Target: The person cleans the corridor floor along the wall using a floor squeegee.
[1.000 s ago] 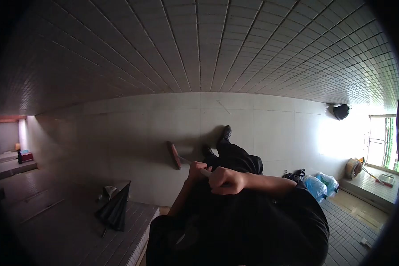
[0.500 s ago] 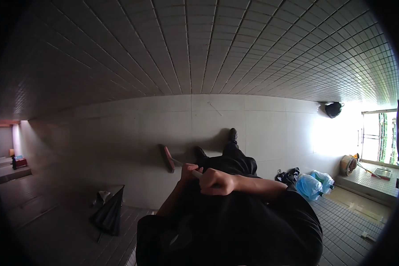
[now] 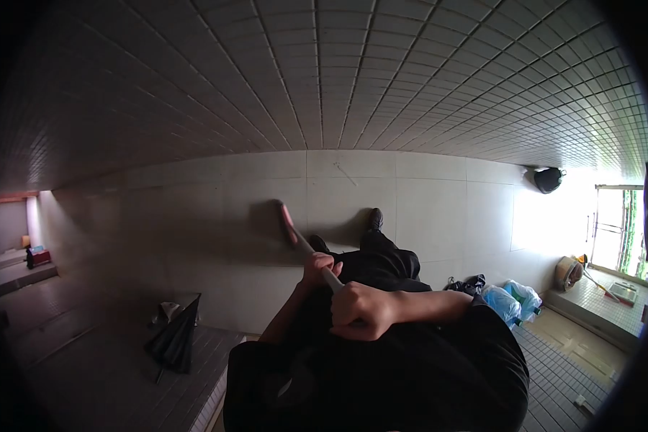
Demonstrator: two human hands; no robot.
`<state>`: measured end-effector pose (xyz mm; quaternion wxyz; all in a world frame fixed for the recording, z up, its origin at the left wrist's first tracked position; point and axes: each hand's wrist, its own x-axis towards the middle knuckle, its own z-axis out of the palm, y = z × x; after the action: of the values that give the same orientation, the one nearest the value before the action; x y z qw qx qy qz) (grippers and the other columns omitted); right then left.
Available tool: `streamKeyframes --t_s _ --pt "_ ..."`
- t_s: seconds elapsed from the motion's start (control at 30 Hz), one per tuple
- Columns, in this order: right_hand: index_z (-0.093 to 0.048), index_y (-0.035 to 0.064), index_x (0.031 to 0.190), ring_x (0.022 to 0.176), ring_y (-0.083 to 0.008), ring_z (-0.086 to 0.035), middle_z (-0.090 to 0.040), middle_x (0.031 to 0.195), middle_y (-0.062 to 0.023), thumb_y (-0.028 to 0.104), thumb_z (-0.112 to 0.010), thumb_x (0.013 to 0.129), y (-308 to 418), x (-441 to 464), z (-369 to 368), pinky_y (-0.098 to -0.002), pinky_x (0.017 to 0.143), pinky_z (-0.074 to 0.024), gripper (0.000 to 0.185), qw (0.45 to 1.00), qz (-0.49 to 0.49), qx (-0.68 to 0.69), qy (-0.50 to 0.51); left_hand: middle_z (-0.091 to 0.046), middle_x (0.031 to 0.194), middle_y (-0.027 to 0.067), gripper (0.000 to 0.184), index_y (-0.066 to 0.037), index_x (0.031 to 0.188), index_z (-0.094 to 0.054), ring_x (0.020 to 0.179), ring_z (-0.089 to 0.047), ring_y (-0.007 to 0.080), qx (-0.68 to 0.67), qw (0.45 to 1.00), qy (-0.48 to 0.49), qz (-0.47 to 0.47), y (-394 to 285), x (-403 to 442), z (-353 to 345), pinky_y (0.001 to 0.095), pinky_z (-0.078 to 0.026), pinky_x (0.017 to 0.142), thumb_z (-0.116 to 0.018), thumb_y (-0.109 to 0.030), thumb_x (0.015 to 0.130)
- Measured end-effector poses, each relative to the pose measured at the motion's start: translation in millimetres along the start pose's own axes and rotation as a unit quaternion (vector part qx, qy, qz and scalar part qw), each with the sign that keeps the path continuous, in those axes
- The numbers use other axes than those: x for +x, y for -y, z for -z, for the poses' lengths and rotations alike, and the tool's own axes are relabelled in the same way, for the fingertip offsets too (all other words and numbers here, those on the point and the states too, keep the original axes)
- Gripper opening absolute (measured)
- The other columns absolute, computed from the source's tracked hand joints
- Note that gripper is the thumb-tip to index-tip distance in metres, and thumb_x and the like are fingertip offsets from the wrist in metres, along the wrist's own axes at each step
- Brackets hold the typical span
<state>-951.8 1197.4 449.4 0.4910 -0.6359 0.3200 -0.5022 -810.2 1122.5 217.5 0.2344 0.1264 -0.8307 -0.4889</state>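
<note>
Head view: near the center of the frame, my left hand (image 3: 320, 269) and right hand (image 3: 361, 311) are both wrapped around the handle of the broom (image 3: 289, 223), its reddish head left of center above pale floor; I can't tell if it touches. That head is just beside my left shoe (image 3: 318, 243), so a careless swing rightward could knock it, and a slack grip could let the handle twist. At lower right, the bluish bags (image 3: 502, 304) look filled, contents unclear. The round brown bin (image 3: 564, 273) holds something dark I can't identify.
</note>
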Motion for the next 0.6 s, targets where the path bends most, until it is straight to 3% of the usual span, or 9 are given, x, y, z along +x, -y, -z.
streamKeyframes --t_s 0.27,0.6 --pt "-0.044 0.0080 0.051 0.049 -0.0270 -0.050 -0.047 0.049 -0.0052 0.010 -0.063 0.077 30 -24 31 -0.0378 0.048 -0.0373 0.032 0.996 -0.020 -0.086 0.021 -0.041 0.047 0.0092 0.038 -0.008 0.050 -0.036 0.043 -0.046 0.0299 -0.025 0.997 0.019 -0.067 -26 69 -38 0.0392 -0.035 0.043 -0.069 -0.010 0.068" --pt "-0.051 0.0076 0.049 0.049 -0.0281 -0.054 -0.052 0.049 -0.0068 0.015 -0.063 0.079 50 -41 27 -0.0377 0.048 -0.0400 0.033 0.992 -0.008 -0.115 0.060 -0.042 0.048 0.0082 0.035 -0.008 0.051 -0.036 0.043 -0.047 0.0292 -0.039 0.993 0.033 -0.104 -50 87 -51 0.0384 -0.036 0.043 -0.067 -0.008 0.066"
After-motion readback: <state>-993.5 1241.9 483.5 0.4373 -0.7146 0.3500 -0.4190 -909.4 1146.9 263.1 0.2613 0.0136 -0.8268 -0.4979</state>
